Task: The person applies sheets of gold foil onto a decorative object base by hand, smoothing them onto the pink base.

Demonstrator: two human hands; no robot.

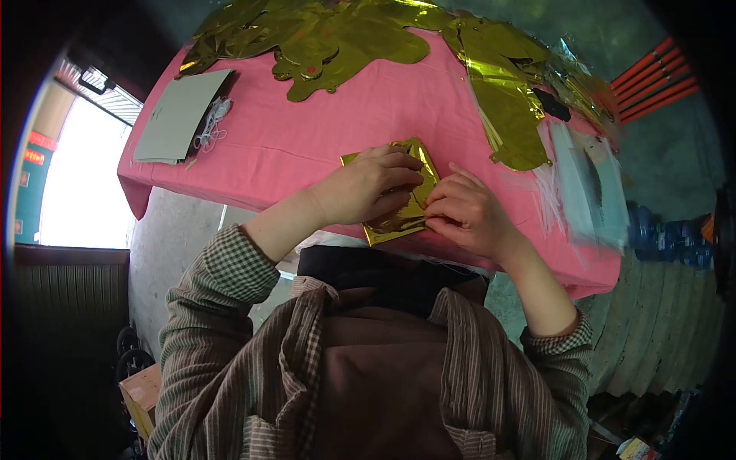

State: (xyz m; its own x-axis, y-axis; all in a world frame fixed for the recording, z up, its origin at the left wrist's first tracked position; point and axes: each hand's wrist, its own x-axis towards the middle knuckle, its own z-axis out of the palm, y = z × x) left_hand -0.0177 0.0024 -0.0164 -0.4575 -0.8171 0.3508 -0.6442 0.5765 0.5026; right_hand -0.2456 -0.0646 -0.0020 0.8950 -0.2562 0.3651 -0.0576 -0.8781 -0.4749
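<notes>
The foil packet point(416, 201) lies at six o'clock on the pink cloth point(368, 115). The left hand point(377, 184) rests across it, fingers curled; the right hand point(469, 208) touches its four-o'clock edge. Whether either grips, I cannot tell. Gold foils point(345, 50) lie at twelve.

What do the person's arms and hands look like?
The left hand and right hand are bare, with nothing worn on them that I can see. The sleeves are brownish-grey with thin stripes, ending in dark-and-light checked cuffs.
</notes>
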